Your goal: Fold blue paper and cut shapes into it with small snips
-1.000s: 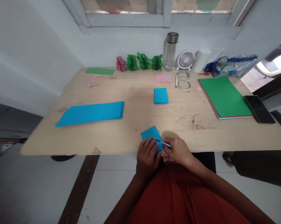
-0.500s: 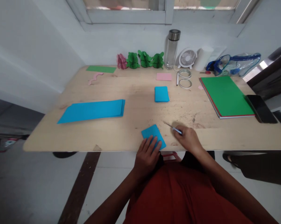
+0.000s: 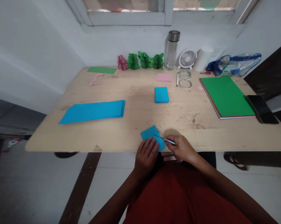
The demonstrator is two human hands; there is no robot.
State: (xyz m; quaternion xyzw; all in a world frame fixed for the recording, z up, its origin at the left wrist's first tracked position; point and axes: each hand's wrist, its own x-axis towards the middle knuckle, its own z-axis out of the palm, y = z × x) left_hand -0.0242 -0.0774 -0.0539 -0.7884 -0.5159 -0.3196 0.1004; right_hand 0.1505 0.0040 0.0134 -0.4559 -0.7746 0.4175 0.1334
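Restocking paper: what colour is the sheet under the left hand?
The sheet is bright blue; see the head view.

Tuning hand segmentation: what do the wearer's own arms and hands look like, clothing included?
Left hand and right hand: ungloved, five-fingered human hands. No sleeve, watch, bracelet or cable shows on the left forearm or right forearm. Rings or small markings: too small to tell. Top: dark red, no print visible.

Saw blue paper square (image 3: 150, 131) lying askew at near edge of desk (image 3: 121, 137), with thin pale-handled tool (image 3: 170, 142) slanting partly over it.
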